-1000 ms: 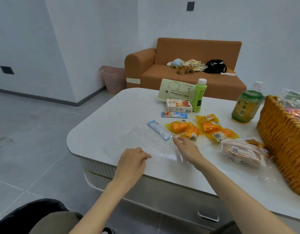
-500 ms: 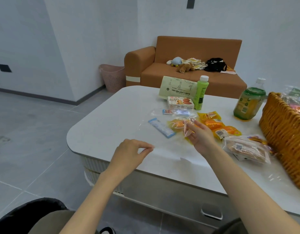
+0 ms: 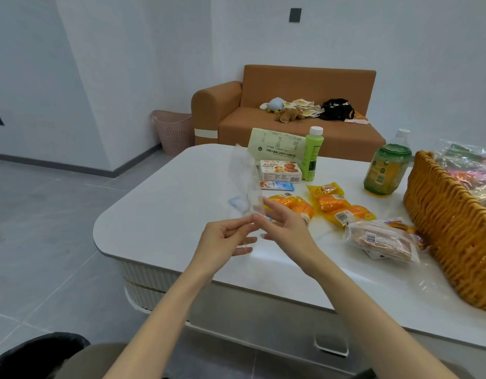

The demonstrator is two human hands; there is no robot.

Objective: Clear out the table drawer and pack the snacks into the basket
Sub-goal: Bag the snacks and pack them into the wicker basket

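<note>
A clear plastic bag (image 3: 246, 184) stands upright above the white table (image 3: 165, 214), pinched at its lower end by my left hand (image 3: 225, 239) and my right hand (image 3: 283, 228), which meet over the table's middle. Behind them lie orange snack packs (image 3: 329, 203), a cookie box (image 3: 280, 170), a small blue-and-white packet (image 3: 277, 185) and a wrapped bread pack (image 3: 381, 239). The wicker basket (image 3: 455, 231) stands at the right edge, holding crinkly wrapped snacks (image 3: 474, 170). The drawer handle (image 3: 330, 346) shows under the table's front.
A green bottle (image 3: 313, 154), a large juice bottle (image 3: 386, 168) and a pale green paper pack (image 3: 277, 144) stand at the table's back. Beyond are a brown sofa (image 3: 291, 110) with toys and a pink bin (image 3: 172, 131). A black bin (image 3: 37, 354) sits lower left.
The clear bag lay flat on the table; both hands have lifted it and come together, so it now stands upright between them. The camera has shifted closer.
</note>
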